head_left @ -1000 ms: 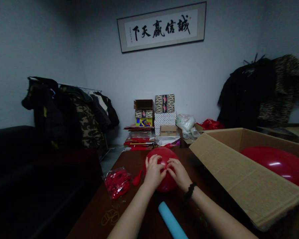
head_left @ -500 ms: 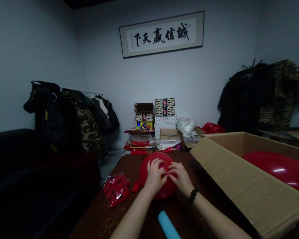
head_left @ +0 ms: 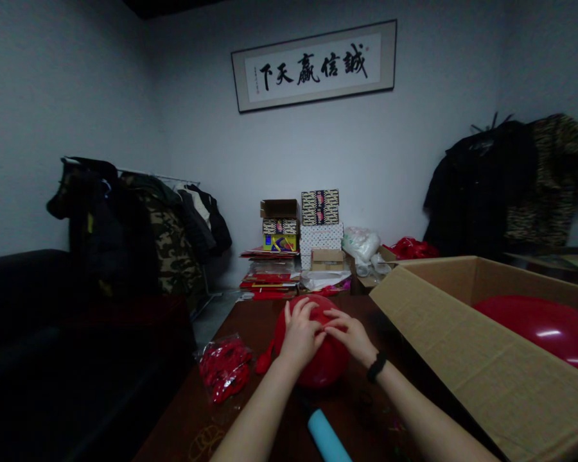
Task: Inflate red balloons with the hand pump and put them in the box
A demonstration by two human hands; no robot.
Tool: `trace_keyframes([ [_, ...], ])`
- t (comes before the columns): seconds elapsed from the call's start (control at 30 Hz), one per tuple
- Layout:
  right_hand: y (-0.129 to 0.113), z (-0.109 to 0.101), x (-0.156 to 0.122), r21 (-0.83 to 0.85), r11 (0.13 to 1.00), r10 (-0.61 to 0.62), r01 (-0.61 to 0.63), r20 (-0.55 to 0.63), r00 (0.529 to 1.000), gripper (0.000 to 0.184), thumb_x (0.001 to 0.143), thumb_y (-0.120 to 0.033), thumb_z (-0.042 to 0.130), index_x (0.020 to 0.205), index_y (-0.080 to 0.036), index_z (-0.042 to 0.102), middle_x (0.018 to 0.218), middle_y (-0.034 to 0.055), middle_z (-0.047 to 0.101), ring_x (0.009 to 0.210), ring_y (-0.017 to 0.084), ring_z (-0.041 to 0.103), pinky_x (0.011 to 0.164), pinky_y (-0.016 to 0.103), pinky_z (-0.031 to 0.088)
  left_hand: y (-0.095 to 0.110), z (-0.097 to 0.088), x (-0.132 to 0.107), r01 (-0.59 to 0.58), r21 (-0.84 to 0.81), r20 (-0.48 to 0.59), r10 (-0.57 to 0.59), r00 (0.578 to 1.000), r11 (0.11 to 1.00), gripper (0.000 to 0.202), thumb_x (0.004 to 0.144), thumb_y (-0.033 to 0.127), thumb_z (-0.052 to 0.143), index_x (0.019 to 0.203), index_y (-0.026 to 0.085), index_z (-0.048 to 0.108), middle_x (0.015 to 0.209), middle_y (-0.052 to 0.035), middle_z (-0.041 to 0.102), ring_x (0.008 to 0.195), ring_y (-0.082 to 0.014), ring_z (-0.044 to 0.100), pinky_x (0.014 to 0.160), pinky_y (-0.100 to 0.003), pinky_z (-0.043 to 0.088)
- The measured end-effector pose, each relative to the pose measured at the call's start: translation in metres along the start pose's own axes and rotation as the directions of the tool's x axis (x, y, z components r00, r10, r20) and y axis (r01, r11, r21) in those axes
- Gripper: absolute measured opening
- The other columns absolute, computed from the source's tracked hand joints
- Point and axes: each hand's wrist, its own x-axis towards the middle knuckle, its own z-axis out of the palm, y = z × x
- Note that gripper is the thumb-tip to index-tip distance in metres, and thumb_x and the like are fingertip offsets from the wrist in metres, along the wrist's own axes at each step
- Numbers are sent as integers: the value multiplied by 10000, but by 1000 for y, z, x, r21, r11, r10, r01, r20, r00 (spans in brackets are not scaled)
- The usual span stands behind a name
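Observation:
A round, inflated red balloon (head_left: pixel 324 369) rests on the dark table in front of me. Over its upper left lies my left hand (head_left: pixel 301 333), thumb and fingertips closed on the side facing me. My right hand (head_left: pixel 349 335) comes in from the right, its fingertips pinching at the same spot, where the neck seems to be; my fingers mostly cover it. A black band circles the right wrist. Left of the balloon sits a small limp red balloon (head_left: pixel 263 363). Below my hands lies a light-blue cylinder, perhaps a hand pump (head_left: pixel 328 436).
A clear bag of red balloons (head_left: pixel 225 369) lies left on the table (head_left: pixel 250 314), with rubber bands (head_left: pixel 206 443) nearer me. At right stands an open cardboard box (head_left: pixel 462 359) holding a large red balloon (head_left: pixel 539 327). Stacked boxes (head_left: pixel 320 240) stand behind.
The balloon has shifted slightly right and turned a little under my hands. My right hand's fingers have drawn closer together at the pinched spot, and its wrist has moved slightly right.

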Motion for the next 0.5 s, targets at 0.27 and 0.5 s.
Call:
trace_keyframes([
  [0.27, -3, -2, 1, 12, 1000, -15, 15, 7, 1000, 197, 710, -444, 632, 789, -277, 702, 1122, 39, 625, 1146, 218, 477, 1023, 426, 300, 1, 4, 5, 54, -44, -8, -55, 998, 998, 45, 698, 234, 651, 659, 241, 673, 1173, -32, 547, 1219, -261, 347, 1051, -585, 91],
  [0.5, -8, -15, 2, 23, 1000, -1, 3, -56, 998, 156, 735, -390, 607, 729, -254, 685, 1085, 42, 613, 1054, 191, 530, 977, 382, 354, 1, 1, 16, 139, -64, -32, -141, 989, 988, 79, 694, 185, 623, 628, 225, 642, 1156, -25, 562, 1180, -245, 387, 1038, -571, 140],
])
